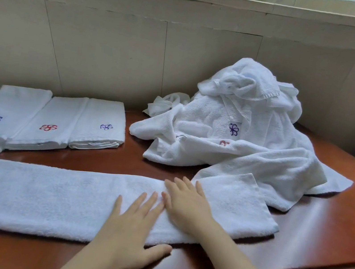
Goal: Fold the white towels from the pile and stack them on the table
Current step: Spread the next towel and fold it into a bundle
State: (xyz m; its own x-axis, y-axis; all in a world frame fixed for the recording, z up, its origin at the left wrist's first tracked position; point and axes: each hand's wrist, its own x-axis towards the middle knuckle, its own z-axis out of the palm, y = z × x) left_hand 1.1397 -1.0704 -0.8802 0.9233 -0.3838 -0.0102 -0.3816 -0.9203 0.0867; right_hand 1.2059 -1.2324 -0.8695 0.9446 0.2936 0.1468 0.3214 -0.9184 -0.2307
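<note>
Presently, the wooden tabletop (333, 219) carries all the work. The unfolded pile (242, 133) sits heaped at the right rear against the wall, with several white towels tangled in it and one loose corner spilling forward onto the near strip.

The long towel (44, 196) lies across the front edge, already folded lengthwise into a narrow band that runs out of view on the left and ends just beside the pile on the right. Three folded towels (48, 127) lie side by side at the left rear, touching one another, each showing an embroidered flower.

Your left hand (132, 228) and right hand (186, 204) rest together on the middle of the band. Neither has a grip on it: both lie flat, palms down and fingers straight, pressing the cloth.

Assessment: you are smoothing the lengthwise fold, roughly midway through this towel, and much of the pile is yet to be done.

The next move calls for taking one end of the band and bringing it squarely over the other, with the edges matched. Clear the stray corner from the pile first, or it may get caught in the fold.
</note>
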